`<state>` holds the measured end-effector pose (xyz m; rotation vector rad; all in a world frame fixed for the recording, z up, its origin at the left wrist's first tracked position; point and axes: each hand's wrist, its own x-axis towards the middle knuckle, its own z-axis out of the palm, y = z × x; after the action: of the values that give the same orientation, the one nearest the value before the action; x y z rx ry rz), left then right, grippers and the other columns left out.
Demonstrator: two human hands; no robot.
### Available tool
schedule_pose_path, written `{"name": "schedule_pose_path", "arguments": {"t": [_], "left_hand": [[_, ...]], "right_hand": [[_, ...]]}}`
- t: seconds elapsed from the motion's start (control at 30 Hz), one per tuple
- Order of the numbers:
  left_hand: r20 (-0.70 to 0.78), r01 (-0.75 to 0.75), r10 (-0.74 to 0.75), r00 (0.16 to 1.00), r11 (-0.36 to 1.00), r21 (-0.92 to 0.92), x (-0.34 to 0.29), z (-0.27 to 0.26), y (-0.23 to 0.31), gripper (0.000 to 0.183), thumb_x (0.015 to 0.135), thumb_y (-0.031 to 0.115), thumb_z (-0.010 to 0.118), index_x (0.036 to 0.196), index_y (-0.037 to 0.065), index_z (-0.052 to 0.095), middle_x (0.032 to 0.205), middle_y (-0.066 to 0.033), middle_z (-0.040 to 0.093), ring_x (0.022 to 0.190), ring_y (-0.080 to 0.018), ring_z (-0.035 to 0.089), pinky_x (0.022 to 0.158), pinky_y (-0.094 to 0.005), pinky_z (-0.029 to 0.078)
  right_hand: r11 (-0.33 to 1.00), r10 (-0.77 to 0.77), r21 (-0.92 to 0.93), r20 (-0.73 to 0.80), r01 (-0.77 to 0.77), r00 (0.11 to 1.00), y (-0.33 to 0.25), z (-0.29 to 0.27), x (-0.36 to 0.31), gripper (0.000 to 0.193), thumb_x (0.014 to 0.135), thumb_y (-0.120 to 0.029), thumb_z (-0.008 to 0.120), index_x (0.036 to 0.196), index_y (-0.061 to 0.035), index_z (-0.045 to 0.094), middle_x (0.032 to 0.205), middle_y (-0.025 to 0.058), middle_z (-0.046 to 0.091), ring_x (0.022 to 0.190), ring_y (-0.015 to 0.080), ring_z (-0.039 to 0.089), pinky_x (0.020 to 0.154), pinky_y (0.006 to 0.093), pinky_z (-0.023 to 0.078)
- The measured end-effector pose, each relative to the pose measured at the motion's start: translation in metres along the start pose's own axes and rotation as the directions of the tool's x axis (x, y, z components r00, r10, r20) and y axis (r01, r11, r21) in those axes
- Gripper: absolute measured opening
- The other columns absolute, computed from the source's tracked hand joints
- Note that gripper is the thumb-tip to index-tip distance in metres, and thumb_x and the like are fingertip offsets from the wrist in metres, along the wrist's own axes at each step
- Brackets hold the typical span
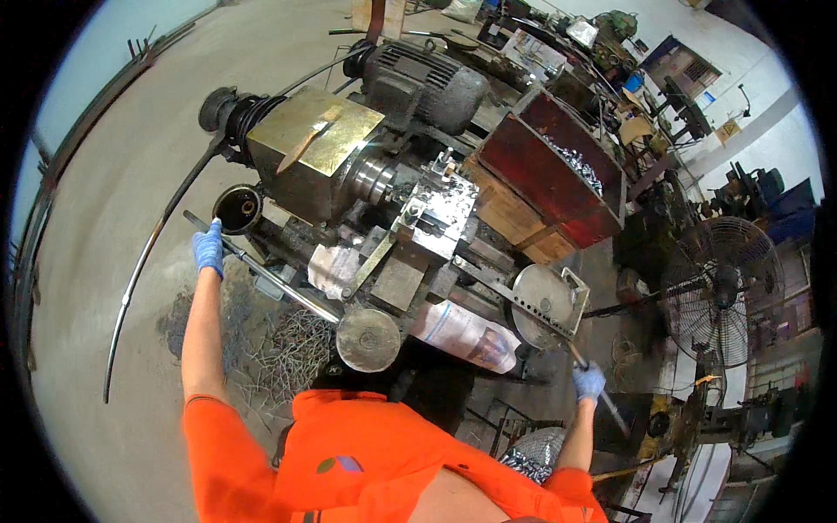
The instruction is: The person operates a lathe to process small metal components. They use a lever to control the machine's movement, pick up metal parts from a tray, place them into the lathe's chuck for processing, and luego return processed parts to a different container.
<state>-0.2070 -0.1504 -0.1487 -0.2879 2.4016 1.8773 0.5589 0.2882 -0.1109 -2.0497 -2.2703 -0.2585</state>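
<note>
My left hand (pixel 209 249), in a blue glove, is closed around the upper part of a long metal lever (pixel 283 285). That lever slants down to a round metal disc (pixel 369 340) at the front of a lathe-like machine. On the other side my right hand (pixel 588 382), also gloved in blue, grips a thin metal rod (pixel 614 413) beside a second round disc (pixel 534 301). Between the hands lies the machine's slide (pixel 440 209), with bright metal bits on it. Behind it sits the spindle (pixel 373 179). Any workpiece there is too small to make out.
A red box (pixel 540 179) with small metal parts stands right of the slide. A wooden-handled tool (pixel 303 146) rests on the brass-coloured headstock (pixel 353 122), near a motor (pixel 423 85). Metal shavings (pixel 283 353) cover the floor at left. A fan (pixel 724 283) stands at right.
</note>
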Motion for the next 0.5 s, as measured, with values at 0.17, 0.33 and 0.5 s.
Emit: {"name": "schedule_pose_path", "arguments": {"t": [0.17,0.33,0.5], "left_hand": [[-0.131,-0.013,-0.020,0.991,0.969,-0.247,-0.029,0.021,0.011,0.022,0.079,0.016,0.062,0.074,-0.004,0.054,0.057,-0.0127,0.058,0.042,-0.0198,0.055,0.037,-0.0306,0.043],[-0.137,-0.013,-0.027,0.990,0.959,-0.282,-0.028,0.033,0.008,0.017,0.080,0.014,0.058,0.080,-0.003,0.056,0.061,-0.0105,0.059,0.043,-0.0168,0.055,0.038,-0.0276,0.044],[-0.165,-0.073,0.021,0.986,0.945,-0.320,-0.022,0.031,-0.005,0.016,0.081,0.010,0.057,0.075,-0.004,0.053,0.060,-0.0131,0.061,0.042,-0.0174,0.055,0.036,-0.0287,0.042]], "right_hand": [[0.979,0.188,0.047,0.152,-0.197,0.970,0.041,-0.014,-0.103,0.039,0.069,-0.042,0.065,0.083,-0.0056,0.064,0.077,0.0202,0.063,0.075,0.0390,0.061,0.069,0.0455,0.048],[0.848,0.513,0.021,0.217,-0.529,0.831,0.169,0.008,-0.190,0.037,0.065,-0.032,0.070,0.080,0.0016,0.064,0.087,0.0228,0.063,0.084,0.0363,0.062,0.074,0.0423,0.048],[0.823,0.568,-0.134,0.205,-0.552,0.797,0.163,0.015,-0.207,0.043,0.062,-0.033,0.069,0.085,0.0028,0.064,0.088,0.0258,0.062,0.086,0.0390,0.060,0.076,0.0429,0.048]]}}
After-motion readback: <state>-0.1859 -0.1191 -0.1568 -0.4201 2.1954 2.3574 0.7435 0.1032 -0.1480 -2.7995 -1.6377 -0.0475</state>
